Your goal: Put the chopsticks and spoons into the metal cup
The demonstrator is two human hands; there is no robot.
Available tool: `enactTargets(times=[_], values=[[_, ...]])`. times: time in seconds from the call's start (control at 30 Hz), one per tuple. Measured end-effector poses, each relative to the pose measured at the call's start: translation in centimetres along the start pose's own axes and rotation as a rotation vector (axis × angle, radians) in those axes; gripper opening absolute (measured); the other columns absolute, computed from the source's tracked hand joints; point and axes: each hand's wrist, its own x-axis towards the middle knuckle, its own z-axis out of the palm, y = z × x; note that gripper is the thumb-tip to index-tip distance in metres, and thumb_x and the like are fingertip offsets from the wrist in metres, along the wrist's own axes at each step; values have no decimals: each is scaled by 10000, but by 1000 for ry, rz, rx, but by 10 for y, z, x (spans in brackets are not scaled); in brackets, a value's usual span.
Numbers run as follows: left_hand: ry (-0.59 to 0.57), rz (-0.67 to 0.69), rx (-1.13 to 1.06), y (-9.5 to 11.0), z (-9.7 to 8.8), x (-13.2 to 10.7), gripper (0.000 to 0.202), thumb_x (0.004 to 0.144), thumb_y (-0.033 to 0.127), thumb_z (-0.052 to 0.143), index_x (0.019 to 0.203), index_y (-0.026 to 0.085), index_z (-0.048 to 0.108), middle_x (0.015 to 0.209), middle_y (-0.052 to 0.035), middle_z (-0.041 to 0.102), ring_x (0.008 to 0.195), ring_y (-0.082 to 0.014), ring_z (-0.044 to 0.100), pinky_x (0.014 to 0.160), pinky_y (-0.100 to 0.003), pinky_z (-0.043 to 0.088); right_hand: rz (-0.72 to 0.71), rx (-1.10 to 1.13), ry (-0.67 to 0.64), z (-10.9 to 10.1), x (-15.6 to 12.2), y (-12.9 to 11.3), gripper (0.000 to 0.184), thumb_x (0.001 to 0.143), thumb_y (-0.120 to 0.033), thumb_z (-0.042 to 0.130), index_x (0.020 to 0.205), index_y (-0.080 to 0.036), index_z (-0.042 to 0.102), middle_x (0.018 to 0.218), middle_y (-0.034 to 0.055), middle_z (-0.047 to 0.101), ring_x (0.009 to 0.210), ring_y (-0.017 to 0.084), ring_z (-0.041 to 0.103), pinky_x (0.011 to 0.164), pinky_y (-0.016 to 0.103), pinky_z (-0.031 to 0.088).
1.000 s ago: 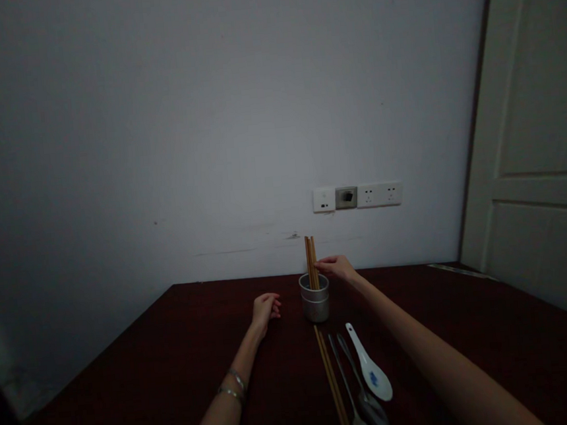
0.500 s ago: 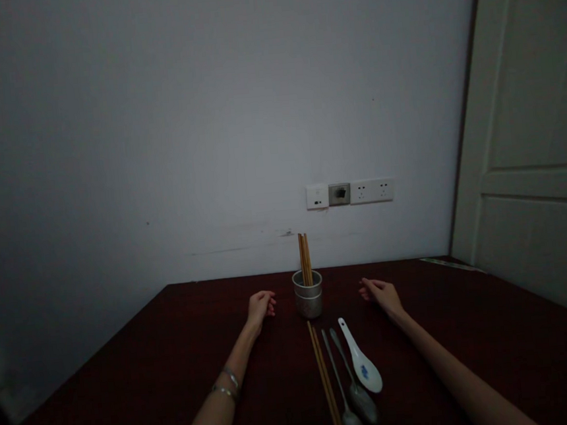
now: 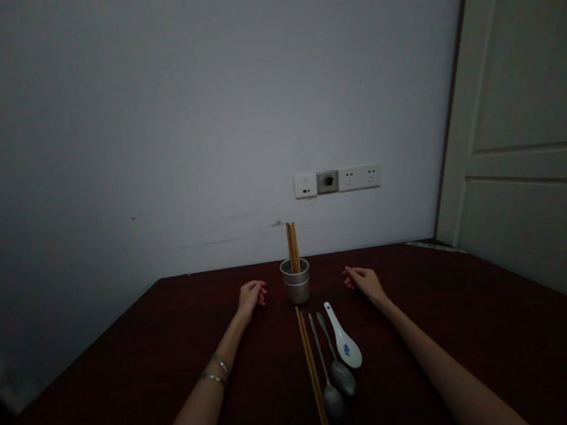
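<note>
Head view: the metal cup (image 3: pixel 298 294) hid the lower ends of the upright chopsticks (image 3: pixel 292 245), the bottom edge cut off the loose chopsticks (image 3: pixel 310 362), and with palms hidden I couldn't tell whether the left hand (image 3: pixel 251 298) and right hand (image 3: pixel 366 282), fingers curled, were fully closed. Upright chopsticks stood near vertical in the cup between the hands; loose chopsticks lay lengthwise from cup toward person.

Cup (image 3: pixel 298 292) between left hand (image 3: pixel 252 296) and right hand (image 3: pixel 364 283); chopsticks (image 3: pixel 293 251) inside; spoons (image 3: pixel 344 379) in front
</note>
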Motion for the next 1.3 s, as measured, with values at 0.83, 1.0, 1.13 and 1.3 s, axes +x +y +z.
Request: enactTargets(times=[0.83, 1.0, 1.13, 1.3], values=[[-310, 177, 1026, 59, 46, -102, 266, 670, 423, 547, 578, 178, 594, 641, -69, 625, 620, -194, 577, 605, -271, 395, -86, -383, -67, 4, -6, -11, 342, 724, -421, 468, 661, -147, 661, 530, 32, 640, 522, 148, 580, 525, 216, 395], [-312, 141, 1120, 51, 61, -109, 277, 661, 435, 536, 584, 174, 589, 679, -103, 637, 660, -250, 603, 614, -320, 417, -87, -386, -67, 4, -6, -11, 319, 722, -386, 466, 697, -143, 670, 538, 31, 643, 532, 148, 582, 529, 215, 393], [-276, 144, 1130, 52, 64, -111, 300, 659, 456, 530, 600, 171, 601, 712, -114, 650, 708, -261, 614, 660, -334, 429, -98, -383, -58, 5, -7, -11, 312, 720, -376, 466, 687, -145, 673, 524, 25, 636, 525, 148, 579, 532, 217, 392], [-324, 124, 1171, 59, 69, -114, 281, 652, 443, 536, 670, 179, 629, 743, -121, 659, 736, -281, 620, 661, -350, 437, -80, -379, -68, 5, -6, -10, 295, 713, -370, 473, 684, -151, 669, 532, 24, 638, 536, 152, 586, 536, 218, 397]])
